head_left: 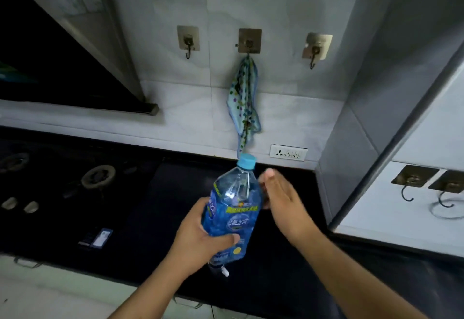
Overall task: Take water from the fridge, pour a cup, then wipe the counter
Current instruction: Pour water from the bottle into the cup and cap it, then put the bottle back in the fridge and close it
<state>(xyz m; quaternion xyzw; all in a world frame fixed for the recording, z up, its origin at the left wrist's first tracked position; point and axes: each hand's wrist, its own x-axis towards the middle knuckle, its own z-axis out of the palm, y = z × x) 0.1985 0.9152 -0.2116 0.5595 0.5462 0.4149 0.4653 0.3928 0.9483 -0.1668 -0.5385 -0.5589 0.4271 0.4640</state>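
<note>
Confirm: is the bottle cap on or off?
On. The blue cap tops the bottle, gripped by the left hand; the right hand is open beside it.

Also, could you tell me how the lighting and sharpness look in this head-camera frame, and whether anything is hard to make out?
Head view: dim overall, the black counter and stove burner nearly lost in shadow; the tiled wall is brighter; small glare on the clear shoulder of the bottle; the right hand is softly blurred; wide-angle bending shows at the frame edges.
</note>
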